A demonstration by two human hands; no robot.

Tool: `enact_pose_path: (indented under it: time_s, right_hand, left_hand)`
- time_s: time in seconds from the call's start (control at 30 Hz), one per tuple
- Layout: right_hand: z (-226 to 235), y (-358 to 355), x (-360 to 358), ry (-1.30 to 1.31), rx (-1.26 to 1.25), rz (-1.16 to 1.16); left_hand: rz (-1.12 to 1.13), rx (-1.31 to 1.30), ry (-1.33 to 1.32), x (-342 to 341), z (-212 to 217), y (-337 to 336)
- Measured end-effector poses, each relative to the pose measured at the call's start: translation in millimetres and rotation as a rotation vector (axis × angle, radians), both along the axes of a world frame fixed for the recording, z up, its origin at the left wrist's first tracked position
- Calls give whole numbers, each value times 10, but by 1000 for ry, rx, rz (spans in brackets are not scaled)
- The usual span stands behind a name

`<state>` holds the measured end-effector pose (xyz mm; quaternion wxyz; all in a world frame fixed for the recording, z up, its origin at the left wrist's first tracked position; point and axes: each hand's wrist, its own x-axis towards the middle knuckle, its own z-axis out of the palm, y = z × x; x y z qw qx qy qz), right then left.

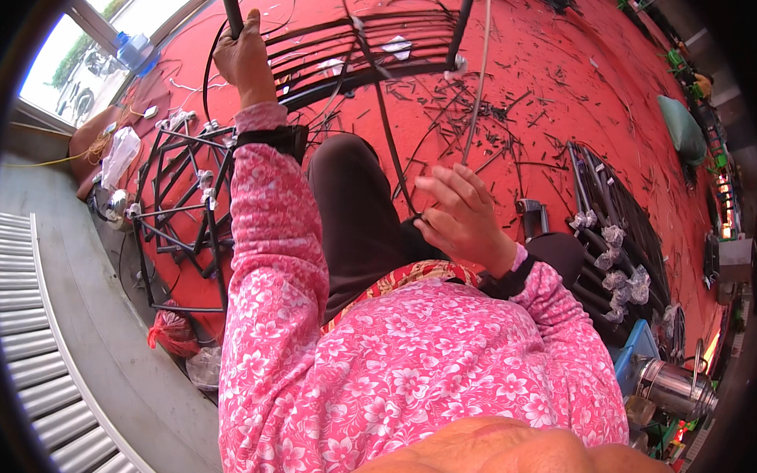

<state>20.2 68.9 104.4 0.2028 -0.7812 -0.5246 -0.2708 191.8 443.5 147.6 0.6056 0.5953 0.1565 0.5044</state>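
Observation:
My left hand (245,52) is wrapped round a dark tube of a black frame (317,91) at the upper left. Rows of thin black slats or strips run across between the frame's sides. A long dark strip (384,124) crosses these rows and comes down toward me. Its lower end meets the fingers of my right hand (463,210), which are closed in a pinch in front of my lap and slightly blurred. A paler strip (481,82) hangs just beyond that hand. White wrapping (456,66) covers the frame's right corner.
Black tubular frames (184,205) are stacked at the left, beside a roller conveyor (37,341). Black tubes with plastic-wrapped ends (619,278) lie at the right, near a metal canister (677,387). Dark strip scraps (491,124) litter the red floor (559,84).

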Motion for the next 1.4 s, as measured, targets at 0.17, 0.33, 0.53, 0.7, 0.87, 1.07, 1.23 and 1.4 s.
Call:
enact_pose_path:
  time_s: [0.17,0.33,0.53,0.7,0.87,1.07,1.23,1.4]
  right_hand:
    - [-85,-588,-260,696,-327,0]
    - [-555,-1947,-778,981,-249,-491]
    - [-1304,-4238,-1681,1474,491,-1509]
    - [-1545,-5090,-1125,1546,274,-1495]
    - [-1423,-4277,438,825,-657,-1160]
    - [-604,-2371,1947,669,-214,-696]
    - [416,-516,2153,479,334,-372]
    - [1026,766,2311,92,427,-204]
  left_hand:
    - [79,-112,-54,227,-18,509]
    - [311,29,30,70,81,1435]
    - [678,240,268,-553,360,2127]
    - [722,435,266,-898,580,2164]
    - [707,474,273,-969,745,2037]
    - [557,443,132,-1079,913,1733]
    - [339,332,35,-1179,877,1408]
    - [183,275,-64,-1242,751,971]
